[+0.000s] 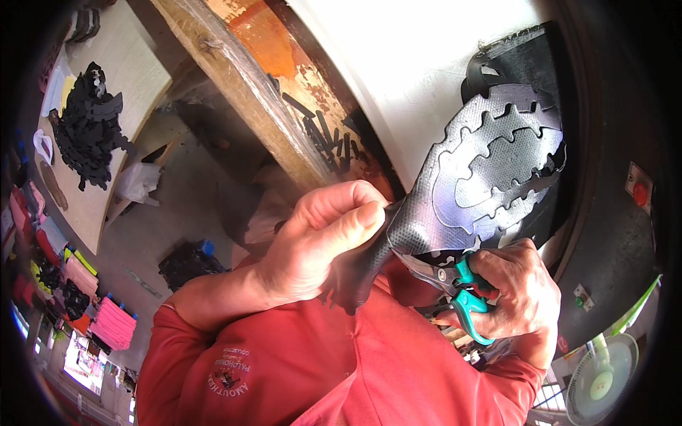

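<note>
The left hand [320, 241] is closed, thumb and fingers pinching the near left edge of a black textured sheet [483, 177] held up at centre right. The right hand [515, 298] is curled shut around the teal handles of scissors [455, 287], blades touching the sheet's lower edge.

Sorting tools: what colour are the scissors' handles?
Teal-green, on the scissors in the right hand; head view.
</note>
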`<state>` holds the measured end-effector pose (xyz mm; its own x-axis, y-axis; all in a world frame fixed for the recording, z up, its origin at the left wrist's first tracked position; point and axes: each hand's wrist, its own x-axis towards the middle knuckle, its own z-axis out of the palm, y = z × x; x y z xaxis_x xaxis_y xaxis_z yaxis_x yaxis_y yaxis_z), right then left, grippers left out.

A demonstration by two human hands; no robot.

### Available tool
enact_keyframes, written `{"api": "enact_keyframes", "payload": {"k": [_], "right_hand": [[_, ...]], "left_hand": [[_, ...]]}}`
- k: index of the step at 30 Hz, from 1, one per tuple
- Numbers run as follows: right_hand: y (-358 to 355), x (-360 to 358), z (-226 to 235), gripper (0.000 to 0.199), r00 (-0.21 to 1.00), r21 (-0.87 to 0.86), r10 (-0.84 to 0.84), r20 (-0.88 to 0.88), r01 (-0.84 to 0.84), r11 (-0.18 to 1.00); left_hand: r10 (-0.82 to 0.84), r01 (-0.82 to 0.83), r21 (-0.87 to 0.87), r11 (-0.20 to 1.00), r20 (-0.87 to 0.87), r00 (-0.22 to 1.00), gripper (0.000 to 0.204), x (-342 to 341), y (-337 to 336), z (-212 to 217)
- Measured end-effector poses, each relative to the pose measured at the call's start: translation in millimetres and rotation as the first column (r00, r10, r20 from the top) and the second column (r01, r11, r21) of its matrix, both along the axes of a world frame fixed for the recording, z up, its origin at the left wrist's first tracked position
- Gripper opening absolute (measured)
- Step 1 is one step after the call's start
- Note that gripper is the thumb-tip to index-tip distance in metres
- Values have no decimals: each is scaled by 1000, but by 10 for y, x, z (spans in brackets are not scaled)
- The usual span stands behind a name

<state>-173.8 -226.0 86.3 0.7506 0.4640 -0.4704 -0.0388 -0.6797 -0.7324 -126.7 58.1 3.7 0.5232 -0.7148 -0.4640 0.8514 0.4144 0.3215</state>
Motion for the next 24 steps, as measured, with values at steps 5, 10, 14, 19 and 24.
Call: {"api": "enact_keyframes", "payload": {"k": [5, 10, 14, 19, 24], "right_hand": [[27, -1, 14, 56, 1000, -32, 23, -6, -23, 999], [124, 27, 48, 35, 996, 18, -64, -66, 65, 998], [167, 17, 45, 31, 993, 13, -55, -105, 56, 998], [192, -34, 2, 34, 990, 29, -96, -104, 100, 995], [204, -64, -26, 35, 986, 39, -124, -111, 129, 991]], "left_hand": [[48, -49, 34, 998, 28, 998, 22, -34, -35, -15], [93, -93, 13, 996, -10, 996, 20, -46, -77, -36], [140, -139, 26, 990, -19, 990, 19, -39, -104, -34], [141, -141, -7, 990, -10, 990, 19, -37, -127, -51], [161, -161, -14, 987, 33, 986, 17, -37, -130, -112]]}}
